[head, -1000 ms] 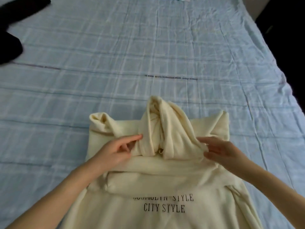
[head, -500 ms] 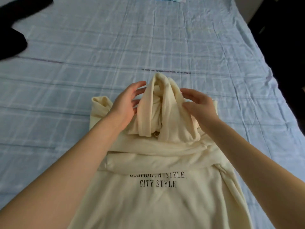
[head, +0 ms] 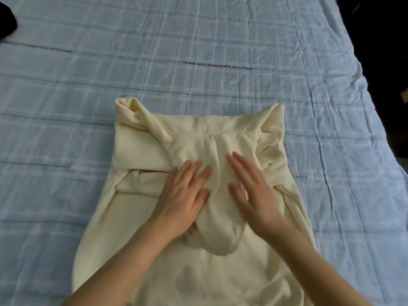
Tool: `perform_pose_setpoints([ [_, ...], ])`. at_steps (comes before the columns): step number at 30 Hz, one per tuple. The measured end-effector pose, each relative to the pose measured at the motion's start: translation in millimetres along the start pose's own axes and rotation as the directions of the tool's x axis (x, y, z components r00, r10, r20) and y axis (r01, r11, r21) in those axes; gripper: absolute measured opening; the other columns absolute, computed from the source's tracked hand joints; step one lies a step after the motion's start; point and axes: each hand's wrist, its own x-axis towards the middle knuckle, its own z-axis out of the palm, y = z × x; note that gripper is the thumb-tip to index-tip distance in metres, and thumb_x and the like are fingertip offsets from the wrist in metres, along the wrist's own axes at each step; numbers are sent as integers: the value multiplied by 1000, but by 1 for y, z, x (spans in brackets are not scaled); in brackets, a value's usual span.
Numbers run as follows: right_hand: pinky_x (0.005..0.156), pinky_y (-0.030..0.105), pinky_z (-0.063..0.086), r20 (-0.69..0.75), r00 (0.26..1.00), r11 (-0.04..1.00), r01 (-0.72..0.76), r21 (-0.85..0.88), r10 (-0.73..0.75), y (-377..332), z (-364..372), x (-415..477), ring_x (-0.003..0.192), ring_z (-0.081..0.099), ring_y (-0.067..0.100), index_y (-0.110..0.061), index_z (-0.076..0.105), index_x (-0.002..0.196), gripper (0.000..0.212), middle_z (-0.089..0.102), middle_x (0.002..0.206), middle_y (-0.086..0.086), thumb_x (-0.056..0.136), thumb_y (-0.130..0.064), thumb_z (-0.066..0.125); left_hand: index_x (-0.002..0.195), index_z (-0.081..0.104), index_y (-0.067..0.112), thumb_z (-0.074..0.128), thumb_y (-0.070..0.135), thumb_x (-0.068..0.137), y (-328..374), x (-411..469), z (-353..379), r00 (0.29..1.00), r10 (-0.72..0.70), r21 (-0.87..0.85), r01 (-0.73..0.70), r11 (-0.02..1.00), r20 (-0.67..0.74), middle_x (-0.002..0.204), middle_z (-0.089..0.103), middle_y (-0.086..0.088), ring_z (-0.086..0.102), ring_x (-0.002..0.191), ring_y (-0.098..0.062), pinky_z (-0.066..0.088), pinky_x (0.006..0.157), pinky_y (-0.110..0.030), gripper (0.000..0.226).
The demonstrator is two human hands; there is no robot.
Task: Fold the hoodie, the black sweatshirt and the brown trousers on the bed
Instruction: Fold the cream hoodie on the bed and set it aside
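We press our left hand (head: 184,193) and right hand (head: 254,191), both flat with straight fingers, on the soft cream cotton hoodie (head: 154,149); it bends easily, so we would grip its 2 bottom corners.

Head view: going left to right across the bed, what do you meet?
Black garment at the far-left edge → left hand, flat on the hoodie → folded-down hood between the hands → right hand, also flat → bare blue bedsheet.
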Motion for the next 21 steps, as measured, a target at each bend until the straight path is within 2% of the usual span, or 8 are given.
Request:
perform_pose_setpoints([
  [2,125,35,7,181,983,978,15,-209,24,8,25,-6,155,3,10,-34,12,158,59,9,165,-15,107,-32,41,155,15,29,31,40,103,-3,-9,14,994,-11,89,1,996,113,164,5,1,0,152,-20,9,121,-41,55],
  [3,124,38,12,179,984,977,33,-213,6,12,27,-5,154,7,12,-34,14,158,58,13,165,-13,106,-33,41,153,24,29,34,40,103,-9,-9,10,997,15,39,-18,999,77,164,12,0,8,151,-21,15,120,-41,53],
  [5,117,40,31,-36,999,992,16,-123,-20,23,14,7,144,33,18,-32,32,156,55,36,158,-5,103,-37,46,143,49,23,41,39,97,-23,3,-6,987,15,-99,-32,995,-160,153,39,-8,34,139,-27,30,114,-39,49],
  [8,103,43,39,-320,935,977,-192,-96,153,38,-12,56,124,49,32,-35,35,152,58,48,144,11,97,-46,49,135,54,22,58,32,89,-50,48,-31,845,-327,-267,228,936,-424,130,48,-16,42,121,-32,27,105,-27,47],
  [11,86,34,44,-207,892,915,-390,104,403,43,-25,106,104,55,26,-40,30,153,70,53,129,14,92,-41,65,136,47,28,68,30,84,-66,96,-47,670,-709,-590,487,643,-219,127,48,-16,49,106,-26,35,93,-29,55],
  [13,83,29,43,-152,875,876,-420,236,460,47,-30,120,96,53,19,-38,37,151,77,55,118,7,85,-28,75,134,49,29,70,26,81,-74,114,-46,611,-788,-694,533,483,-79,130,50,-14,54,94,-21,40,86,-27,56],
  [18,63,3,47,-220,895,897,-312,313,388,59,-41,119,73,62,-4,-32,65,130,59,67,94,-10,79,-2,75,119,62,32,67,-6,77,-94,111,-43,711,-699,-797,380,470,-73,122,60,-12,62,98,-15,52,89,-29,57],
  [21,70,2,47,-334,884,901,-187,391,328,60,-50,134,76,61,-10,-39,64,130,63,65,98,-21,79,-5,78,114,63,44,71,-8,75,-112,119,-57,709,-689,-921,152,358,-151,100,68,2,64,86,-4,52,76,-19,66],
])
